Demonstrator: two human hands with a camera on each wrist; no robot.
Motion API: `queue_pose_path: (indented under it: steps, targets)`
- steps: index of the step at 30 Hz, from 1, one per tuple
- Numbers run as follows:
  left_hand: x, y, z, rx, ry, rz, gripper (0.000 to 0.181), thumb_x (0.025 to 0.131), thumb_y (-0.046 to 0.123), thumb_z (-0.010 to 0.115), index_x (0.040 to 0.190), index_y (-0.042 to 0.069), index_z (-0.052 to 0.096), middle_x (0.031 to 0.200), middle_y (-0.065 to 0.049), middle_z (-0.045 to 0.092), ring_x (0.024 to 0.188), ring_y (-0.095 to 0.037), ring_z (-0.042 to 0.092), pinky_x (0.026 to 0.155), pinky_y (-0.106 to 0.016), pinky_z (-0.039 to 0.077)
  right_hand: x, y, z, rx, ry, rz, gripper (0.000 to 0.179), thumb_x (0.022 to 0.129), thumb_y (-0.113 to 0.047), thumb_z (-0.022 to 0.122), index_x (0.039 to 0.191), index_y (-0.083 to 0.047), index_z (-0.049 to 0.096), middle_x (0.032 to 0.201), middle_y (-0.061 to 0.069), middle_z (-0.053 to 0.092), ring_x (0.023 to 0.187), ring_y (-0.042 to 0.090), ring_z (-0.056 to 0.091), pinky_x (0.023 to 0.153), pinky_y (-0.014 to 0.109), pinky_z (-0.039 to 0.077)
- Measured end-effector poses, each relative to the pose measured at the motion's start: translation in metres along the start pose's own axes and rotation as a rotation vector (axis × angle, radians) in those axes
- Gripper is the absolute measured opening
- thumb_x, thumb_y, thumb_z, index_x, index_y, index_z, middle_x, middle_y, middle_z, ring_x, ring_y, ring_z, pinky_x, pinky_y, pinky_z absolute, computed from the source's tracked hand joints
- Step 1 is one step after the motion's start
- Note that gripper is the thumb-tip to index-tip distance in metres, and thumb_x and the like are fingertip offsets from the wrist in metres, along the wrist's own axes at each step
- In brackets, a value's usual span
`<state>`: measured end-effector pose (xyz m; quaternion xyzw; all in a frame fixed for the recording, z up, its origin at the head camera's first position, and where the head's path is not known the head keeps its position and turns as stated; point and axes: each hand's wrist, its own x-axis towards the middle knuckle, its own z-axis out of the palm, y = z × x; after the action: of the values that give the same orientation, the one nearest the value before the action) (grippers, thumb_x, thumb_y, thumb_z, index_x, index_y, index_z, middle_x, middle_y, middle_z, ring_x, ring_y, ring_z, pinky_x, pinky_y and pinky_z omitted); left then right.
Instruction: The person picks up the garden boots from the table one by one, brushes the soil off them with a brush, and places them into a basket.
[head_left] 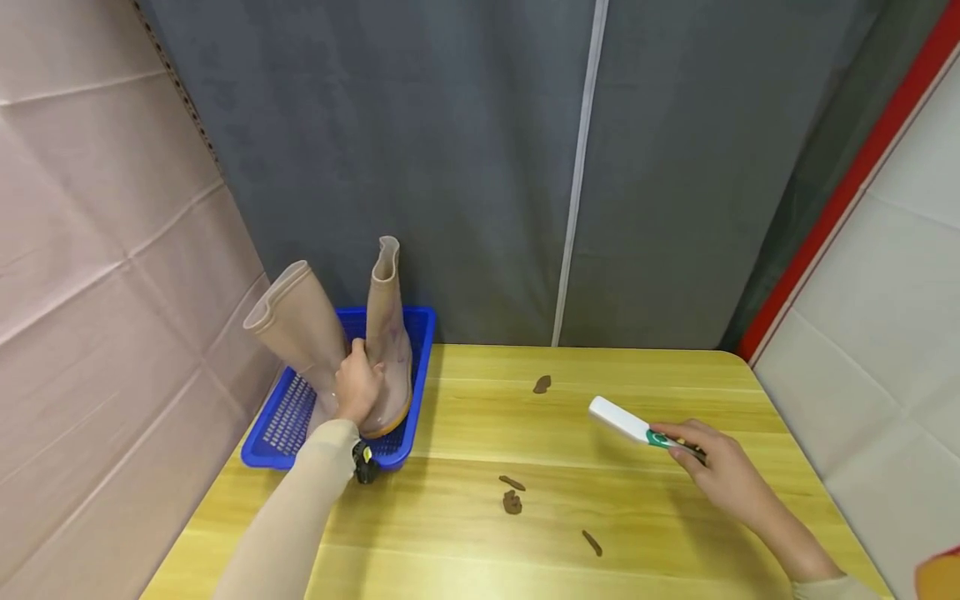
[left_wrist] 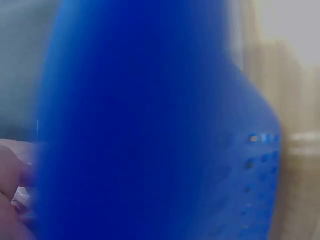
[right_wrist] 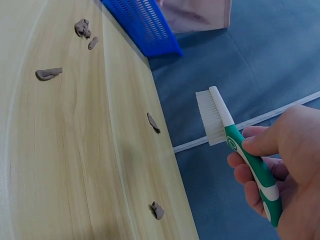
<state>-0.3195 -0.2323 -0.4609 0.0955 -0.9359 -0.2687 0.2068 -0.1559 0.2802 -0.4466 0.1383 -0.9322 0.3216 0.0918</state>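
Observation:
Two pale pink rain boots stand in a blue plastic basket (head_left: pixel 426 350) at the table's left. The left boot (head_left: pixel 300 321) leans outward; the right boot (head_left: pixel 390 333) is nearly upright. My left hand (head_left: pixel 358 386) reaches between them and grips the right boot at the ankle, its fingertips partly hidden. In the left wrist view, the basket's blurred side (left_wrist: pixel 135 120) covers most of that hand. My right hand (right_wrist: pixel 295 165) holds a small brush (right_wrist: pixel 250 160) by its green and white handle, above the table. The white bristles (right_wrist: pixel 210 117) touch nothing.
Several brown clay-like bits lie on the wooden table (head_left: pixel 675 375): a lump (head_left: pixel 512 502), a strip (head_left: pixel 592 542) and a flat piece (head_left: pixel 542 384) among them. A grey curtain (head_left: pixel 465 167) hangs behind; pale cloth walls flank both sides.

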Motion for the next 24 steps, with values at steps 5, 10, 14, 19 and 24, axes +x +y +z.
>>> queue_pose_path:
  steps: [5,10,14,19,24]
  targets:
    - [-0.012,-0.009,0.007,0.011,-0.019,0.003,0.047,0.084,0.015,0.064,0.124,0.004,0.043,0.111,-0.027,0.064,0.098,-0.051,0.06,0.08,-0.062,0.047,-0.001,0.001,0.002,-0.01,0.005,-0.016,0.036,0.088,-0.005,0.062,0.122,-0.019,0.063,0.104,0.002,0.067,0.073,-0.004,0.048,0.055,0.017,0.042]
    - [-0.021,-0.011,0.009,0.02,-0.033,-0.004,0.043,0.082,0.015,0.066,0.116,0.003,0.042,0.103,-0.027,0.065,0.092,-0.051,0.062,0.075,-0.062,0.048,-0.004,0.002,0.001,0.001,0.0,-0.006,0.035,0.089,-0.006,0.061,0.121,-0.018,0.064,0.099,0.0,0.066,0.069,-0.002,0.046,0.051,0.018,0.04]
    - [-0.02,-0.007,0.009,0.036,-0.088,-0.007,0.047,0.084,0.019,0.063,0.119,-0.001,0.038,0.106,-0.03,0.063,0.093,-0.052,0.061,0.077,-0.062,0.048,-0.005,0.001,-0.001,-0.007,-0.001,0.013,0.034,0.091,-0.009,0.06,0.123,-0.019,0.063,0.105,0.002,0.067,0.073,-0.002,0.049,0.055,0.017,0.042]
    - [-0.022,-0.004,0.004,0.071,-0.122,-0.069,0.056,0.086,0.025,0.062,0.124,-0.004,0.034,0.115,-0.034,0.057,0.1,-0.053,0.058,0.083,-0.061,0.048,-0.005,0.001,-0.001,-0.005,0.002,-0.014,0.035,0.089,-0.007,0.061,0.122,-0.017,0.063,0.104,0.002,0.067,0.073,-0.003,0.049,0.055,0.017,0.042]
    - [-0.034,0.009,-0.006,0.109,0.071,0.01,0.081,0.081,0.029,0.067,0.138,-0.009,0.025,0.131,-0.034,0.043,0.115,-0.052,0.049,0.095,-0.06,0.043,-0.007,0.002,0.0,0.004,0.029,-0.028,0.036,0.086,-0.003,0.063,0.119,-0.016,0.065,0.096,0.0,0.065,0.068,-0.003,0.046,0.051,0.017,0.041]
